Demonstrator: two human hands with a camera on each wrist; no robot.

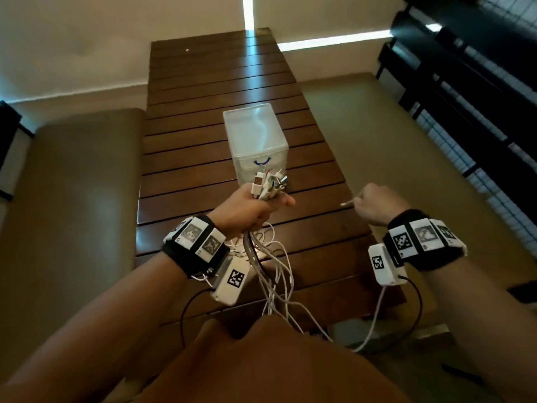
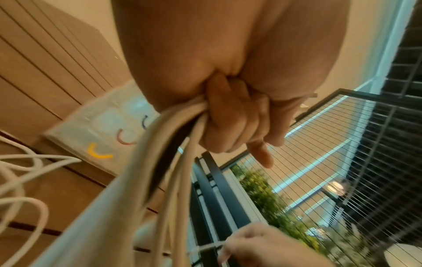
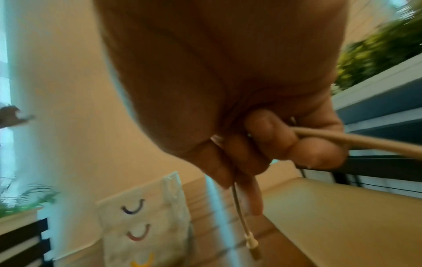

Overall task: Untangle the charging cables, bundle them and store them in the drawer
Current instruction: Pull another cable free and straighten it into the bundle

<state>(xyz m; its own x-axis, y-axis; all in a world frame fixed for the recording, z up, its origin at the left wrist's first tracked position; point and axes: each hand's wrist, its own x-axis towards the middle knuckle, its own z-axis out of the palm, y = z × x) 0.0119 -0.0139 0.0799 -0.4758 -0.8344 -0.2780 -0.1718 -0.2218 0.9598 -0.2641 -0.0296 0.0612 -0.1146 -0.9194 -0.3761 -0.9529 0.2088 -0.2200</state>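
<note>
A bunch of charging cables (image 1: pixel 268 184), mostly white with one dark cord among them, is gripped in the left hand (image 1: pixel 250 209), which is raised above the near part of a slatted wooden table (image 1: pixel 203 158). The connector ends fan out above the fist; the cords hang below it in loose loops toward the table edge and the person's lap. The left fingers (image 2: pixel 230 115) are curled tightly round the cords. The right hand (image 1: pixel 374 203) is held apart, to the right at about the same height, knuckles up. Its fingers (image 3: pixel 269 130) are curled round a single cable (image 3: pixel 242 215), whose connector end pokes out toward the left hand. Just beyond the bunch, a translucent white drawer unit (image 1: pixel 255 135) stands on the table, its drawers appearing closed, with curved coloured handles.
</note>
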